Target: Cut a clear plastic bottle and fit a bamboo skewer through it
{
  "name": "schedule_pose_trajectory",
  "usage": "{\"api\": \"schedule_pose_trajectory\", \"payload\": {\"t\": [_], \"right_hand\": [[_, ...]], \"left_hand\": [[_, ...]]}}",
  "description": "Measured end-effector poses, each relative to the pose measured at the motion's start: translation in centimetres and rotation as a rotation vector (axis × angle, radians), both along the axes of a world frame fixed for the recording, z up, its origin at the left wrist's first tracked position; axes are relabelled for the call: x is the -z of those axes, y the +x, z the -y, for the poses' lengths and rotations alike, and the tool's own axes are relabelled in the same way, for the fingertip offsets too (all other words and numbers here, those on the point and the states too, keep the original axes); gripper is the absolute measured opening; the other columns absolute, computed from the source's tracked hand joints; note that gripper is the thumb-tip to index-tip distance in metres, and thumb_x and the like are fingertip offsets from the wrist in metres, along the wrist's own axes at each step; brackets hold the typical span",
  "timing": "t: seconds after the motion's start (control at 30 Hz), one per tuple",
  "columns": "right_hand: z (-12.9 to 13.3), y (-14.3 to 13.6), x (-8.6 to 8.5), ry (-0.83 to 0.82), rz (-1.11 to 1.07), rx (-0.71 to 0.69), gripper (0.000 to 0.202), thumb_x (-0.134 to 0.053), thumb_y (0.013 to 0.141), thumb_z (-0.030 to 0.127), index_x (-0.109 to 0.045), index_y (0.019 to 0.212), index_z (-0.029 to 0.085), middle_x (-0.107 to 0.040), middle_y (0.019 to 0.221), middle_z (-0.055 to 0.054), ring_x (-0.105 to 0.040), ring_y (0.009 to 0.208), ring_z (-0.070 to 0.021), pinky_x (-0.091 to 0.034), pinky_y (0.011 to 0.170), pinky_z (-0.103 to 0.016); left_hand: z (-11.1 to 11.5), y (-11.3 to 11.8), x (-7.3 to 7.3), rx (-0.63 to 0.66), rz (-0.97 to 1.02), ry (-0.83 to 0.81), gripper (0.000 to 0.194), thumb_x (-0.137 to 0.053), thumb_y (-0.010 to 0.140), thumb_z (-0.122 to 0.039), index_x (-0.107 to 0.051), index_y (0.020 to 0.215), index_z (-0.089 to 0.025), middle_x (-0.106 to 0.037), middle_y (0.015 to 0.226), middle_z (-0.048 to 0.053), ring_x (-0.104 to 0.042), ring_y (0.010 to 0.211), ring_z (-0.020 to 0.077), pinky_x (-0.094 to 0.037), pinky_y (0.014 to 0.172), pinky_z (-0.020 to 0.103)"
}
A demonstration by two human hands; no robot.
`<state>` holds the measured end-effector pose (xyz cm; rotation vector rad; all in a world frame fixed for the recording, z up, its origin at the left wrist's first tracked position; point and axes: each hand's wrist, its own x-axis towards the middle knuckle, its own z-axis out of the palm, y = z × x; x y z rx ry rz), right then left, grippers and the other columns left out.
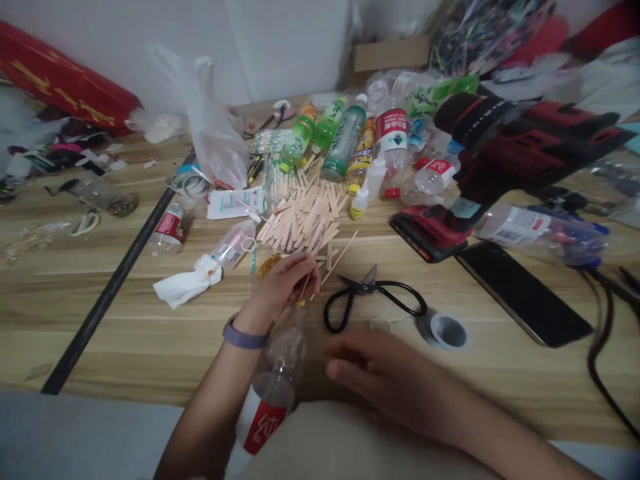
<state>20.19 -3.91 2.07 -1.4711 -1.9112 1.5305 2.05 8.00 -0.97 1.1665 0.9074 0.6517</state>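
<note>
My left hand (pixel 295 277), with a purple band at its wrist, pinches a thin wooden stick (pixel 305 287) at the neck of a clear bottle. That bottle (pixel 270 400) with a red and white label lies tilted below the hand, near my lap. My right hand (pixel 365 367) is blurred, to the right of the bottle; its fingers are bent and whether they hold anything cannot be made out. Black-handled scissors (pixel 367 287) lie open above it. A roll of tape (pixel 449 331) sits to their right. A pile of flat wooden sticks (pixel 305 217) is beyond my left hand.
A red and black cordless drill (pixel 500 167) stands at the right, beside a black phone (pixel 525 293). Several plastic bottles (pixel 345 140) crowd the back. A dark strip (pixel 120 273) crosses the table at left, near a white plastic bag (pixel 215 133).
</note>
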Motion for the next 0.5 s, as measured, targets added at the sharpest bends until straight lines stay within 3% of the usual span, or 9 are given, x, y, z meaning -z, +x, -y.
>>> {"api": "schedule_pose_trajectory", "payload": {"t": [0.07,0.13,0.2,0.3,0.43,0.5], "right_hand": [[-1.1,-1.7,1.2,-0.113,-0.087,-0.105,0.016,-0.063,0.094,0.033,-0.069,0.091,0.018,-0.065,0.076,0.001,-0.055,0.069,-0.0141,-0.036,0.058,-0.025],[-1.8,-2.9,2.2,-0.178,-0.156,-0.098,0.024,-0.068,0.089,0.040,-0.069,0.099,0.018,-0.069,0.084,-0.001,-0.058,0.073,-0.0163,-0.037,0.060,-0.025],[-2.1,-3.4,3.0,-0.204,-0.235,0.002,0.033,-0.070,0.086,0.047,-0.068,0.104,0.019,-0.072,0.095,-0.005,-0.062,0.083,-0.0206,-0.042,0.065,-0.027],[-2.1,-3.2,3.7,-0.242,-0.373,0.109,0.029,-0.067,0.086,0.043,-0.069,0.102,0.019,-0.074,0.100,-0.007,-0.066,0.089,-0.0231,-0.048,0.071,-0.030],[-2.1,-1.6,4.1,-0.162,-0.288,0.243,0.024,-0.070,0.077,0.042,-0.068,0.080,0.018,-0.070,0.079,-0.005,-0.061,0.073,-0.0198,-0.045,0.063,-0.029],[-2.3,-0.4,4.0,-0.109,-0.249,0.359,0.032,-0.068,0.077,0.049,-0.067,0.084,0.018,-0.063,0.069,-0.003,-0.054,0.061,-0.0173,-0.040,0.054,-0.028]], "left_hand": [[-0.6,0.6,-0.4,-0.017,0.002,0.046,0.034,-0.063,0.083,-0.049,-0.056,0.070,-0.019,-0.059,0.056,-0.003,-0.034,0.040,0.0053,-0.016,0.039,0.022],[-1.3,1.4,-0.7,-0.030,0.015,0.105,0.031,-0.059,0.086,-0.045,-0.056,0.070,-0.019,-0.059,0.057,-0.003,-0.033,0.041,0.0053,-0.016,0.040,0.022],[-2.0,2.4,-0.8,-0.024,0.015,0.140,0.029,-0.055,0.088,-0.041,-0.056,0.070,-0.019,-0.059,0.059,-0.003,-0.032,0.041,0.0052,-0.017,0.040,0.022],[-2.9,3.9,-0.8,0.000,-0.035,0.142,0.027,-0.052,0.090,-0.038,-0.057,0.072,-0.019,-0.060,0.062,-0.003,-0.032,0.042,0.0050,-0.018,0.041,0.022],[-3.3,4.8,-0.6,0.084,-0.121,0.170,0.027,-0.053,0.092,-0.039,-0.064,0.079,-0.018,-0.041,0.050,-0.008,-0.029,0.042,0.0070,-0.020,0.043,0.023],[-3.3,4.8,-0.5,0.121,-0.121,0.179,0.028,-0.056,0.091,-0.043,-0.066,0.083,-0.018,-0.036,0.050,-0.009,-0.029,0.043,0.0076,-0.020,0.044,0.023]]}}
